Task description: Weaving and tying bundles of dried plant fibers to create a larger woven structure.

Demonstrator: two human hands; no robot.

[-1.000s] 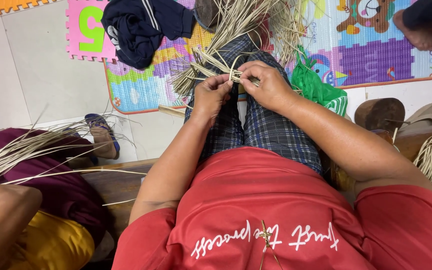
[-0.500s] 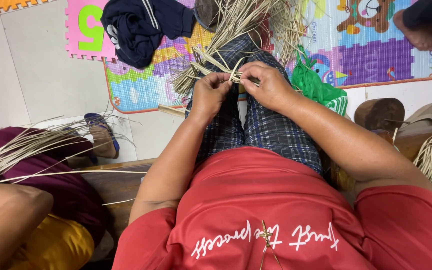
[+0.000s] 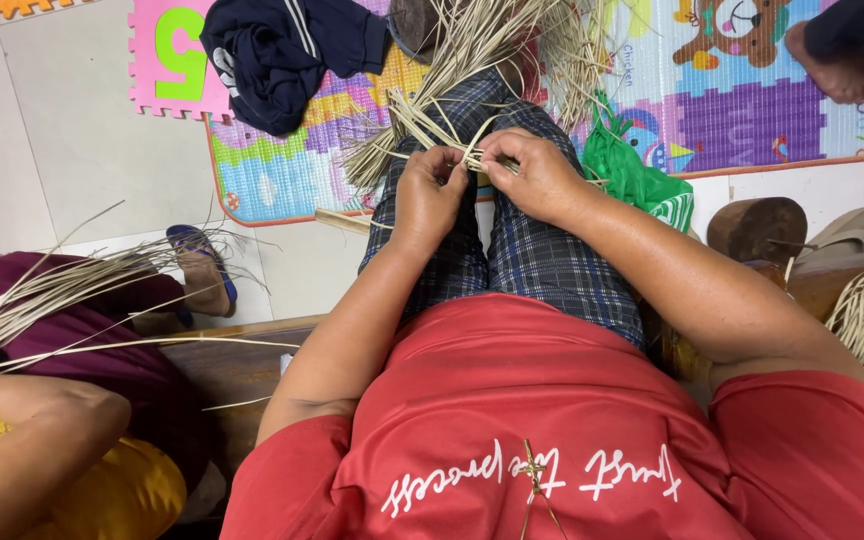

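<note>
My left hand [image 3: 430, 192] and right hand [image 3: 540, 176] meet over my knees, both pinching the same pale straw strips [image 3: 422, 118], which fan out toward the play mat [image 3: 752, 110]. A green bag [image 3: 632, 175] lies just beside my right wrist, dark cloth [image 3: 287, 55] farther left.

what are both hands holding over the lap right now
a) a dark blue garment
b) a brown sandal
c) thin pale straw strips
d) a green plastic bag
c: the left hand and right hand both pinch the thin pale straw strips above the plaid-trousered knees, while the green bag and the dark blue garment lie untouched on the play mat.
</note>
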